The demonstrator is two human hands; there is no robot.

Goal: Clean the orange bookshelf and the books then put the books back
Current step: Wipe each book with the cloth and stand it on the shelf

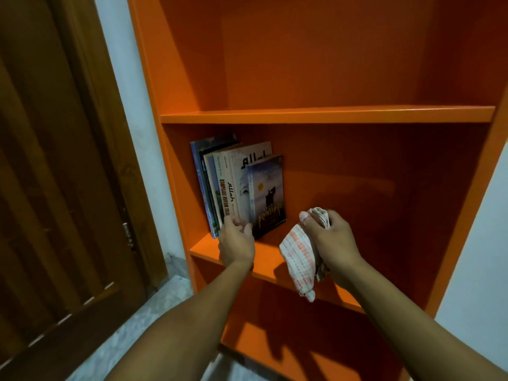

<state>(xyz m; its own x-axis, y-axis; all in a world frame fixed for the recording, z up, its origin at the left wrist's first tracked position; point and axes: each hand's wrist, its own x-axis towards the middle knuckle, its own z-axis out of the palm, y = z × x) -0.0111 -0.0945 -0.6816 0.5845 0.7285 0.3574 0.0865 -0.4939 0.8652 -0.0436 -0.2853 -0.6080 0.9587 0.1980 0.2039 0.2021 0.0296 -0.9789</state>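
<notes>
Left hand curled at the foot of the upright paperbacks, fingertips pinching the lower spines. Right hand clenched round a bunched checked cloth, held just above the middle shelf of the orange bookshelf. Books standing at the shelf's left end, leaning slightly. Probably light, thin, smooth-covered and floppy; best squeezed together low across several spines, lest one slip free.

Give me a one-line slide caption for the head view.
Left hand touches upright books on the orange bookshelf; right hand holds a bunched checked white-and-pink cloth.
</notes>
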